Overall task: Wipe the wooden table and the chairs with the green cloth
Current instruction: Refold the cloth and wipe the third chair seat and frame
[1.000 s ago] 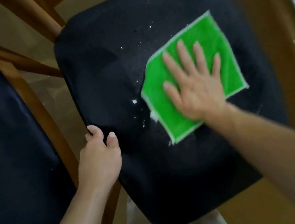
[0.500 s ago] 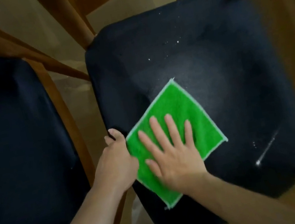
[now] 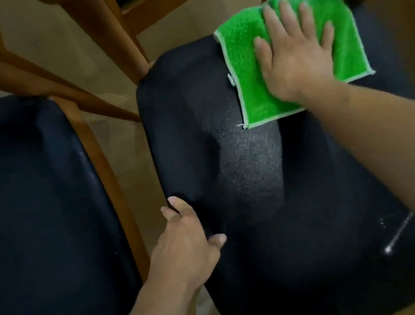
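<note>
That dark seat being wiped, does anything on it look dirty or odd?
Yes. Near the seat's near right corner lies a pale streak with a few white specks beside it, which the cloth has not reached. The right hand presses the cloth flat at the far edge, where its top bunches.

Pale beige floor (image 3: 123, 155) under brown wooden legs (image 3: 108, 33), dim light.

R hand (image 3: 294, 60) flat on green cloth (image 3: 246, 68) | L hand (image 3: 185, 246) grips chair seat (image 3: 292, 212) edge
</note>
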`<state>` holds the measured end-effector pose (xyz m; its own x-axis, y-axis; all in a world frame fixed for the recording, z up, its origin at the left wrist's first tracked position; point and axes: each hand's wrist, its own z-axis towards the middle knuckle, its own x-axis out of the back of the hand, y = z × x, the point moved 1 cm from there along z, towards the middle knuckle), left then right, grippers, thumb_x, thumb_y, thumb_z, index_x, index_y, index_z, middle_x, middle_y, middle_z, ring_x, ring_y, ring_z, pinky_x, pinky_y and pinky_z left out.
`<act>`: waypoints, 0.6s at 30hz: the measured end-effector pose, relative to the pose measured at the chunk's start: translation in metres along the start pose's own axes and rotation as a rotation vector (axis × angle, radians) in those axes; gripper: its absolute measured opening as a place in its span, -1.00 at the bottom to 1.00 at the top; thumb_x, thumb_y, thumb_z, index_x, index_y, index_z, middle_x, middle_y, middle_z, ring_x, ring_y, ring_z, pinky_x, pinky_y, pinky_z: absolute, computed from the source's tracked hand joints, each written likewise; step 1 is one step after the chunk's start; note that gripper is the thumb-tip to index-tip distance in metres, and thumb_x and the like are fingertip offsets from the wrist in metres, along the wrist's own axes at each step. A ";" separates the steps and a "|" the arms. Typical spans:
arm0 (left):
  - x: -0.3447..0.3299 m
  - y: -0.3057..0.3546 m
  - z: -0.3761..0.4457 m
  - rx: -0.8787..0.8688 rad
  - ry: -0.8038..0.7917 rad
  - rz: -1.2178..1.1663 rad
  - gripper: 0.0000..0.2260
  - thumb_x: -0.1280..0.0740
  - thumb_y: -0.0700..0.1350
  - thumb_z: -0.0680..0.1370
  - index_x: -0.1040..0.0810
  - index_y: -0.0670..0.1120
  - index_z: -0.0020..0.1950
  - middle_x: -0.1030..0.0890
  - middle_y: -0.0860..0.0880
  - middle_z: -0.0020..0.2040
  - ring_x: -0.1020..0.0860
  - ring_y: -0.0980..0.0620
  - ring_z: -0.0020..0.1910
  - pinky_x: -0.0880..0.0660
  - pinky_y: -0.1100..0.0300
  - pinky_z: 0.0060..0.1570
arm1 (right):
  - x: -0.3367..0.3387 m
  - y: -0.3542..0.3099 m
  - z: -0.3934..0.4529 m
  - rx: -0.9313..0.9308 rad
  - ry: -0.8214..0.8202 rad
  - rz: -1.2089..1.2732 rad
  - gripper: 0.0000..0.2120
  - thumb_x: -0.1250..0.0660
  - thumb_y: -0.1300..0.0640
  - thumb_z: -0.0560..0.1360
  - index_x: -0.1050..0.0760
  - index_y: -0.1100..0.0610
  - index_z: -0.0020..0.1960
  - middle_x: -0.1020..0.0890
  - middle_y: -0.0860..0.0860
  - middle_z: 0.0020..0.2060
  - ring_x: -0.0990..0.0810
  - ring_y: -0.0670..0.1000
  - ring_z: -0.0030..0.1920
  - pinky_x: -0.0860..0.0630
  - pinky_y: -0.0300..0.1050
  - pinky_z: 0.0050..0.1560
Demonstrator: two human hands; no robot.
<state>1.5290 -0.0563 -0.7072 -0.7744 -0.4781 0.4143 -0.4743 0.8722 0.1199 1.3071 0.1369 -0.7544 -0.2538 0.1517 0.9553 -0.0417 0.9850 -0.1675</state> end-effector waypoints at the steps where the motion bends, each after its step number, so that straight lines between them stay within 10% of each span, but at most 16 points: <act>1: -0.001 0.002 0.001 0.018 -0.021 0.010 0.05 -0.35 0.22 0.47 0.40 -0.19 0.48 0.18 -0.24 0.54 -0.26 -0.13 0.44 -0.39 0.04 0.28 | -0.002 -0.008 0.000 -0.059 0.031 0.012 -0.43 0.16 -0.17 0.62 0.02 0.00 0.58 -0.01 0.03 0.58 0.10 0.18 0.56 0.15 0.39 0.44; 4: -0.008 0.017 0.011 0.152 -0.063 0.097 0.23 -0.44 0.28 0.33 0.46 -0.28 0.42 0.21 -0.29 0.52 -0.09 -0.15 0.51 -0.30 0.07 0.34 | -0.013 -0.047 -0.026 -0.055 0.070 -0.016 -0.42 0.15 -0.17 0.62 0.02 0.02 0.59 0.01 0.11 0.58 0.09 0.27 0.54 0.15 0.45 0.40; 13: -0.013 0.029 0.029 0.355 -0.152 0.049 0.22 -0.52 0.12 0.32 0.40 -0.31 0.45 0.29 -0.30 0.50 0.12 -0.14 0.53 -0.15 0.03 0.40 | -0.033 -0.083 -0.096 0.806 -0.212 -0.146 -0.42 0.07 -0.24 0.58 -0.03 -0.11 0.56 -0.01 -0.09 0.57 0.13 0.08 0.55 0.24 0.31 0.42; 18: -0.008 0.035 0.033 0.420 -0.232 0.015 0.22 -0.49 0.10 0.39 0.55 -0.34 0.33 0.32 -0.28 0.50 0.17 -0.16 0.52 -0.07 0.05 0.43 | 0.003 -0.011 0.005 0.306 -0.052 -0.128 -0.39 0.14 -0.27 0.58 0.03 -0.08 0.57 -0.04 -0.01 0.57 0.06 0.09 0.56 0.16 0.23 0.46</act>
<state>1.5046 -0.0253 -0.7357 -0.8327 -0.5183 0.1949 -0.5537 0.7847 -0.2788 1.3020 0.1266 -0.7505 -0.2761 0.0166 0.9610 -0.3630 0.9240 -0.1202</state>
